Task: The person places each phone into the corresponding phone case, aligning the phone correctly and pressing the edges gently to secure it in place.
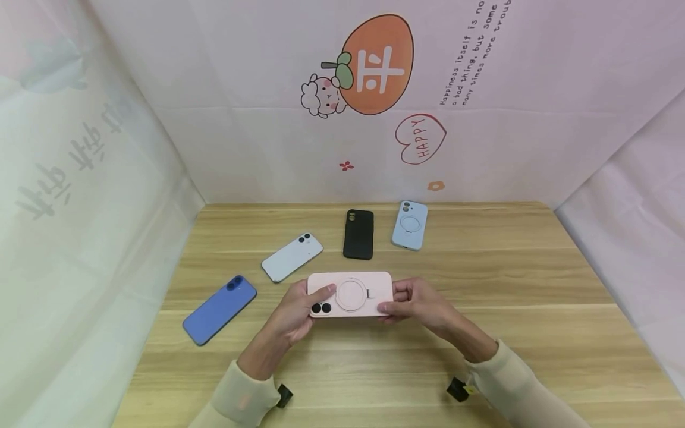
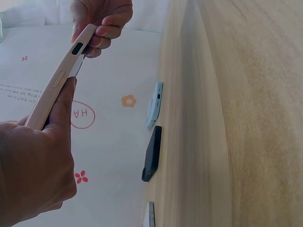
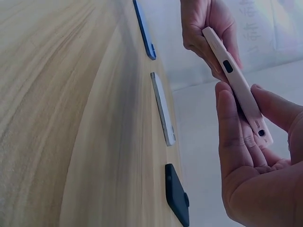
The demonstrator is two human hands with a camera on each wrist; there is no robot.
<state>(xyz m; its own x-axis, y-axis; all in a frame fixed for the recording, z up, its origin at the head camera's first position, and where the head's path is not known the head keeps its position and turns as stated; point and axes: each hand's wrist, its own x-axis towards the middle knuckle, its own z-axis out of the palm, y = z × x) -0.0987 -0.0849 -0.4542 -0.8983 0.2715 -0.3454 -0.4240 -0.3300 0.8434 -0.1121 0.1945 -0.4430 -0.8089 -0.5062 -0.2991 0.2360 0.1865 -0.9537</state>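
Note:
Both hands hold a pink phone case (image 1: 377, 284) level above the table, its back with a ring and two black camera circles facing up. My left hand (image 1: 293, 312) grips the camera end, thumb lying across the back. At the other end my right hand (image 1: 425, 304) pinches the case, thumb on top and fingers underneath. In the left wrist view a thin pale, shiny edge (image 2: 75, 67) shows along the underside of the case. The right wrist view shows the side of the case with a dark slot; most of its underside is hidden by fingers.
On the wooden table (image 1: 508, 261), a blue phone (image 1: 218, 312) lies left of my hands. Beyond it lie a white phone (image 1: 291, 260), a black phone case (image 1: 358, 236) and a light blue phone case (image 1: 409, 224). Printed white cloth (image 1: 257, 148) closes off the back and both sides.

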